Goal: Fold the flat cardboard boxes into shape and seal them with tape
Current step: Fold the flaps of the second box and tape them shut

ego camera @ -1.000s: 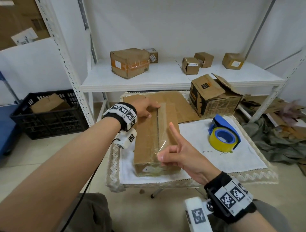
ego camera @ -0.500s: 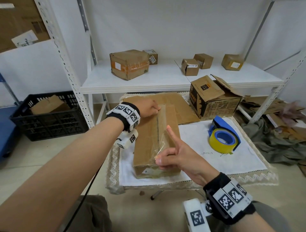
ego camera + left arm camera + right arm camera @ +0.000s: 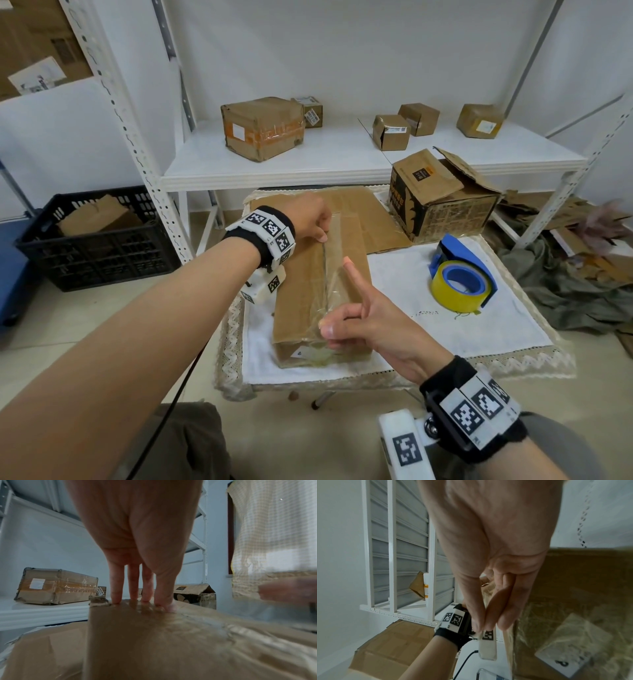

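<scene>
The left hand (image 3: 310,219) presses straight fingertips (image 3: 116,599) on the far end of the box (image 3: 301,301), which lies on the surface (image 3: 479,329). The right hand's (image 3: 373,329) grip pinches the clear tape (image 3: 334,274); best pulled taut, then smoothed along the seam.

Head: I look forward and down from above the taped box (image 3: 320,294), shelf behind it.
Left wrist: I sit low, close over the box (image 3: 171,642), facing along the left hand (image 3: 137,547) toward the shelf.
Right wrist: I look along the right hand (image 3: 496,561), the box (image 3: 573,601) close beneath.
Shared: all three see the box.
</scene>
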### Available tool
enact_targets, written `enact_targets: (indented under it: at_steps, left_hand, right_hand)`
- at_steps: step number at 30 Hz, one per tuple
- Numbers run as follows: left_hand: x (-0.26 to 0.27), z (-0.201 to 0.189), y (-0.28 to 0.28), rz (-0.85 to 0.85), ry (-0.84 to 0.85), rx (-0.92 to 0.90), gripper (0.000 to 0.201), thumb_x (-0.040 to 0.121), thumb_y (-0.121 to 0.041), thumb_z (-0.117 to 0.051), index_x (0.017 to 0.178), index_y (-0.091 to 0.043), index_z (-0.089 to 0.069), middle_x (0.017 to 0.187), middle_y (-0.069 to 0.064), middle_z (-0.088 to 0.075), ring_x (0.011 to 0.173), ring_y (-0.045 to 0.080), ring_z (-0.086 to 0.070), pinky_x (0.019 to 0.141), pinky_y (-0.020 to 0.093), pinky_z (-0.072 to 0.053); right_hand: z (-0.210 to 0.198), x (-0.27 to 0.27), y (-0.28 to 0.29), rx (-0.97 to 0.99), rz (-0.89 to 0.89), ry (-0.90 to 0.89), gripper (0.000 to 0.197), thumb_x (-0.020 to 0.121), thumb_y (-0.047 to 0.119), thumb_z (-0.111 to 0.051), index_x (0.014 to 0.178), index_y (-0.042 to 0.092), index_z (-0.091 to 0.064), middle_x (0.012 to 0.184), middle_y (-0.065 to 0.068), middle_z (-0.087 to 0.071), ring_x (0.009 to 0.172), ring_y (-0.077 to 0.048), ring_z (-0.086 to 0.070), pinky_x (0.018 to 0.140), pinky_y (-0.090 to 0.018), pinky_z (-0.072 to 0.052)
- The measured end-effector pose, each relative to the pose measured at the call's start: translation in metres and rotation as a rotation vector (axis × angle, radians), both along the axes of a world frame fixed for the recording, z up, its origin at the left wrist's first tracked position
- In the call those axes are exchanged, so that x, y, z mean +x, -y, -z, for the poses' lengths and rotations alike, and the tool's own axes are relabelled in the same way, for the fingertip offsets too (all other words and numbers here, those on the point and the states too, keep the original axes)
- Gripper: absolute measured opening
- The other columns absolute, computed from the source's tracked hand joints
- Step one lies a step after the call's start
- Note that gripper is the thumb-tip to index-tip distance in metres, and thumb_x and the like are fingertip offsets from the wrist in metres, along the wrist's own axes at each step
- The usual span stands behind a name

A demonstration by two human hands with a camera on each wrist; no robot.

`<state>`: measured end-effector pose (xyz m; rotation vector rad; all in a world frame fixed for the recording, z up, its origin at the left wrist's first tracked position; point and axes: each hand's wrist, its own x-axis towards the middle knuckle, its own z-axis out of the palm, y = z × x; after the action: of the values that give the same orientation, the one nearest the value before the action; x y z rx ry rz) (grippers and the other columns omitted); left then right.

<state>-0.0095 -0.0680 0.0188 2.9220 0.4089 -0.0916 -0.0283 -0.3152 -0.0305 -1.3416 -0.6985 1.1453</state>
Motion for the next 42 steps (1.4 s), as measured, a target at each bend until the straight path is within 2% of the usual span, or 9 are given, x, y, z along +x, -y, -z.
enact_targets:
  at_steps: [7, 13, 21, 25, 28, 31, 35, 39, 42]
  left_hand:
    - [-0.001, 0.001, 0.007, -0.023, -0.061, 0.135, 0.025, 0.087, -0.041, -0.076, 0.078, -0.023, -0.061, 0.083, -0.004, -0.060, 0.084, 0.022, -0.060, 0.070, 0.032, -0.042]
    - [-0.004, 0.002, 0.012, -0.022, -0.099, 0.207, 0.047, 0.082, -0.056, -0.075, 0.105, -0.014, -0.073, 0.102, 0.006, -0.070, 0.093, 0.027, -0.066, 0.076, 0.035, -0.051]
    - [-0.003, -0.011, 0.010, -0.027, -0.255, 0.037, 0.067, 0.077, -0.033, -0.087, 0.133, -0.010, -0.058, 0.131, 0.008, -0.060, 0.118, 0.028, -0.057, 0.095, 0.032, -0.044]
    - [-0.008, -0.005, 0.015, 0.000, -0.195, 0.135, 0.059, 0.079, -0.036, -0.084, 0.128, -0.015, -0.060, 0.122, 0.005, -0.063, 0.106, 0.026, -0.058, 0.086, 0.036, -0.046]
    - [-0.015, -0.002, 0.019, 0.052, -0.071, 0.163, 0.038, 0.076, -0.031, -0.086, 0.109, -0.022, -0.070, 0.111, -0.003, -0.066, 0.097, 0.021, -0.060, 0.079, 0.035, -0.047]
    - [-0.023, 0.000, 0.020, 0.090, -0.061, 0.049, 0.028, 0.079, -0.018, -0.084, 0.105, -0.021, -0.076, 0.114, -0.003, -0.068, 0.100, 0.018, -0.062, 0.083, 0.033, -0.048]
    - [-0.026, -0.003, 0.021, 0.093, -0.133, 0.031, 0.040, 0.077, -0.018, -0.086, 0.116, -0.017, -0.075, 0.117, -0.001, -0.071, 0.106, 0.020, -0.064, 0.093, 0.039, -0.052]
    - [-0.021, -0.003, 0.032, 0.140, -0.161, 0.106, 0.015, 0.085, -0.016, -0.073, 0.099, -0.019, -0.070, 0.098, -0.003, -0.071, 0.094, 0.021, -0.066, 0.065, 0.030, -0.043]
    - [-0.020, -0.002, 0.036, 0.188, -0.192, 0.096, 0.011, 0.086, -0.007, -0.069, 0.090, -0.017, -0.067, 0.091, 0.002, -0.072, 0.084, 0.021, -0.067, 0.058, 0.025, -0.036]
  right_hand:
    - [0.001, 0.001, 0.002, 0.012, 0.013, -0.020, 0.116, 0.081, -0.010, -0.076, 0.161, 0.036, -0.005, 0.086, -0.018, -0.073, 0.075, -0.023, -0.069, 0.070, -0.032, -0.058]
    - [0.001, 0.001, 0.002, 0.012, 0.018, -0.026, 0.117, 0.080, -0.008, -0.076, 0.162, 0.037, -0.005, 0.086, -0.018, -0.073, 0.075, -0.022, -0.069, 0.070, -0.031, -0.058]
    - [0.002, 0.001, 0.000, -0.009, 0.020, -0.039, 0.118, 0.078, -0.007, -0.078, 0.162, 0.036, -0.005, 0.090, -0.020, -0.074, 0.076, -0.023, -0.070, 0.070, -0.032, -0.058]
    - [0.002, 0.002, 0.001, -0.013, 0.019, -0.035, 0.118, 0.080, -0.006, -0.077, 0.162, 0.037, -0.005, 0.091, -0.020, -0.075, 0.074, -0.022, -0.070, 0.070, -0.031, -0.058]
    - [0.002, 0.003, 0.003, -0.010, 0.017, -0.037, 0.117, 0.081, -0.007, -0.076, 0.162, 0.037, -0.004, 0.091, -0.020, -0.074, 0.073, -0.023, -0.069, 0.070, -0.031, -0.058]
    - [0.001, 0.002, 0.004, -0.006, 0.013, -0.035, 0.117, 0.080, -0.007, -0.077, 0.162, 0.037, -0.005, 0.093, -0.022, -0.074, 0.074, -0.024, -0.069, 0.069, -0.032, -0.058]
    - [-0.001, 0.000, 0.004, -0.007, 0.019, -0.045, 0.116, 0.080, -0.007, -0.077, 0.162, 0.036, -0.008, 0.097, -0.023, -0.074, 0.074, -0.023, -0.069, 0.071, -0.031, -0.058]
    - [-0.003, 0.000, 0.003, -0.022, 0.032, -0.075, 0.114, 0.080, -0.008, -0.075, 0.162, 0.035, -0.008, 0.106, -0.025, -0.074, 0.076, -0.022, -0.069, 0.074, -0.031, -0.059]
    - [-0.003, 0.000, 0.003, -0.033, 0.029, -0.073, 0.115, 0.080, -0.007, -0.076, 0.162, 0.035, -0.007, 0.107, -0.024, -0.074, 0.081, -0.024, -0.068, 0.078, -0.032, -0.059]
